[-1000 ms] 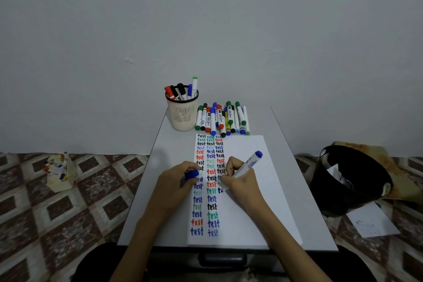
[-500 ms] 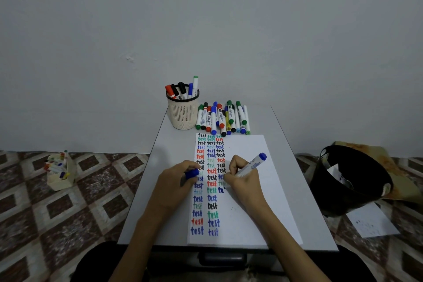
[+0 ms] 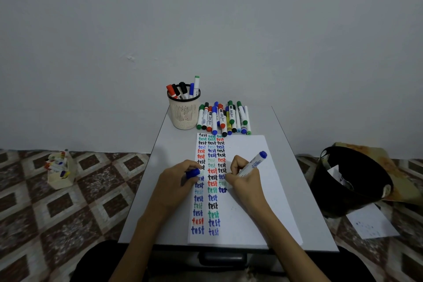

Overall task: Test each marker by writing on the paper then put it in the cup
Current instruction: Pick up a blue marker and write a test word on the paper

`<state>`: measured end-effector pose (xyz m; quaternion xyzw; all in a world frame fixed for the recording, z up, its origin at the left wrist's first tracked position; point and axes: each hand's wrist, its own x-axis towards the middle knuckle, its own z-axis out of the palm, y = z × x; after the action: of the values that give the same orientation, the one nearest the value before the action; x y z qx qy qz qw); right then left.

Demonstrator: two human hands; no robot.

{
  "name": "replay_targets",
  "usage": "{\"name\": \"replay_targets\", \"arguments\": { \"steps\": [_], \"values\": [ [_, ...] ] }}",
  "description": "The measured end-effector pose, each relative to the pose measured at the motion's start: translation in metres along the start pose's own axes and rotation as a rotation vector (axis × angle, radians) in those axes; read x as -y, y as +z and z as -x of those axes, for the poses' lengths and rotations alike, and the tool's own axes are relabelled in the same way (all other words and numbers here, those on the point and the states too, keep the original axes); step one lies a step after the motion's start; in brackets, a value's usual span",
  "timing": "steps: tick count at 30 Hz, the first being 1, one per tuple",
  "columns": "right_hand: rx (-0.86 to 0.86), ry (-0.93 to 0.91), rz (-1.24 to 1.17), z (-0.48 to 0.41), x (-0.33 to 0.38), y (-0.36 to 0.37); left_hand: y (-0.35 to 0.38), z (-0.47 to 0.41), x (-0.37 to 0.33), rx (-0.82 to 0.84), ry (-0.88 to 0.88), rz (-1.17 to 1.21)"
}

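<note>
Marker (image 3: pixel 251 165): blue, gripped in my right hand (image 3: pixel 242 181) with the fingers curled round the barrel. The tip is down on the paper (image 3: pixel 256 201), and the blue back end points up and to the right.
Word (image 3: pixel 222 189): I read "tes" in blue at the bottom of the third column. My hand hides the rest, so I judge the word is not complete.
Smear risk: my right hand lies just beside the fresh letters. If it slides left over them, the ink could smear and the test would be hard to read.
Cap (image 3: pixel 193 173): blue, pinched in my left hand (image 3: pixel 176 183), which rests on the first column of words.
Cap risk: the marker is open. If it goes in the cup without the cap, it could dry out or mark the others. If my pinch loosens, the cap could roll off the counter (image 3: pixel 174 149).
Paper risk: only my hands hold the sheet, so a hard stroke could shift it.
Cup (image 3: pixel 184 112): at the far left of the counter, well apart from my hands, with several markers standing in it.
Pile (image 3: pixel 224 119): markers I judge untested, just right of the cup, at the top edge of the paper.
Reach risk: on the way to the cup my arm passes near the pile. A brush could scatter it, or mix tested markers with untested ones. The cup looks light and could tip if the marker hits its rim.
</note>
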<state>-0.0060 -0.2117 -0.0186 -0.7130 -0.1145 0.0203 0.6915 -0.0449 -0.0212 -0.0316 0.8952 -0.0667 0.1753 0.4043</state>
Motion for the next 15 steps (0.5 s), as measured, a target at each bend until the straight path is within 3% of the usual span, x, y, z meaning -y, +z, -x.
{"name": "replay_targets", "arguments": {
  "steps": [11,15],
  "values": [
    [0.033,-0.001,0.002,-0.0005,-0.0005,-0.0011,-0.0003,-0.0018,-0.0007,-0.026,0.018,0.009],
    [0.015,0.028,-0.107,-0.0016,0.0013,-0.0033,-0.0005,-0.0015,-0.0008,-0.029,0.010,0.010]
  ]
}}
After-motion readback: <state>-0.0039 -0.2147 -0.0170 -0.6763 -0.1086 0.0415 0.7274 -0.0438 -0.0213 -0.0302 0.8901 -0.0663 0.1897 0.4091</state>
